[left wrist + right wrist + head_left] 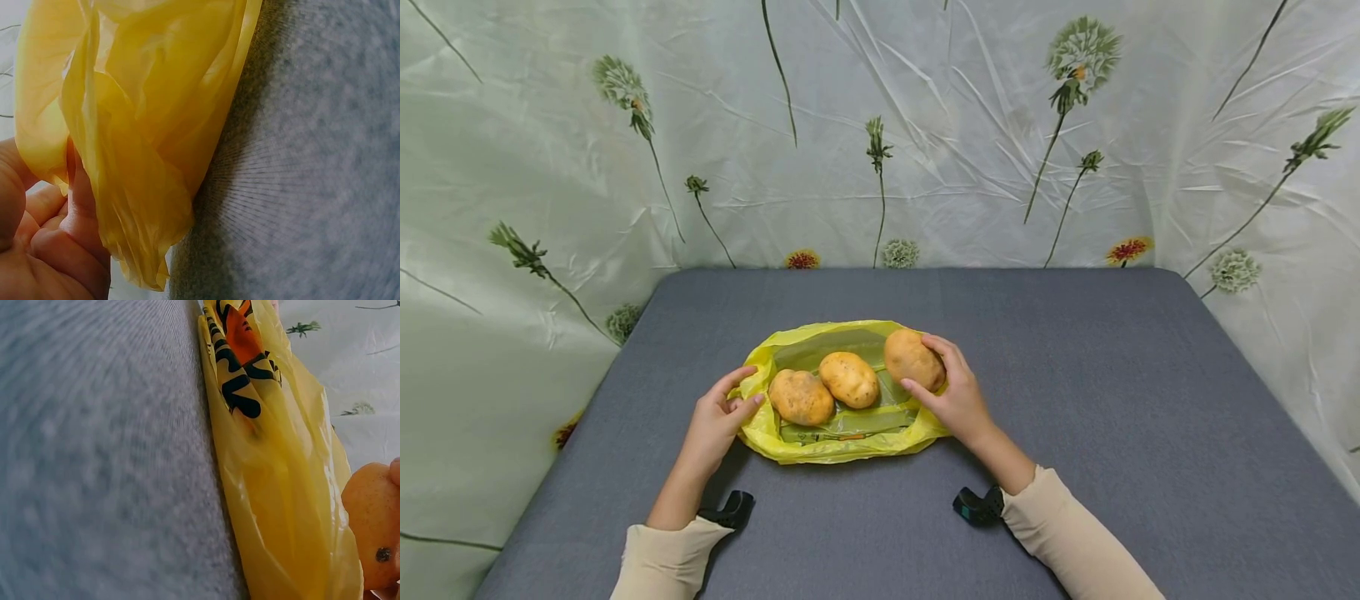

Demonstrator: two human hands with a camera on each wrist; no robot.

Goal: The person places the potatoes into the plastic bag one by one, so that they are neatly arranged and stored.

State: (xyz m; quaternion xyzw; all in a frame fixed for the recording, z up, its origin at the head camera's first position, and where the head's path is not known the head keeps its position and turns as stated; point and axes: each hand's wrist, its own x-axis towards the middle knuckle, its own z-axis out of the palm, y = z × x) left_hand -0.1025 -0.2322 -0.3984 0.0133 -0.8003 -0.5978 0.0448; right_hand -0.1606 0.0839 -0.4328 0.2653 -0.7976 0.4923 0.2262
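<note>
A yellow plastic bag (842, 452) lies spread wide at its mouth on the table. Inside it, a potato (801, 397) rests at the left, with a second potato (848, 379) beside it near the middle. My right hand (955, 392) grips a third potato (913, 360) between thumb and fingers, at the bag's right end. In the right wrist view that potato (372, 528) shows a dark spot, and most of the hand is out of frame. At the opposite end my left hand (718, 421) pinches the bag's left rim; the left wrist view shows the yellow film (144, 144) between thumb and fingers.
The bag stands on a grey cloth-covered table (1112, 400). Behind and at the sides hangs a pale curtain (962, 142) with a dandelion print. Black wrist devices (977, 506) sit at both sleeve cuffs.
</note>
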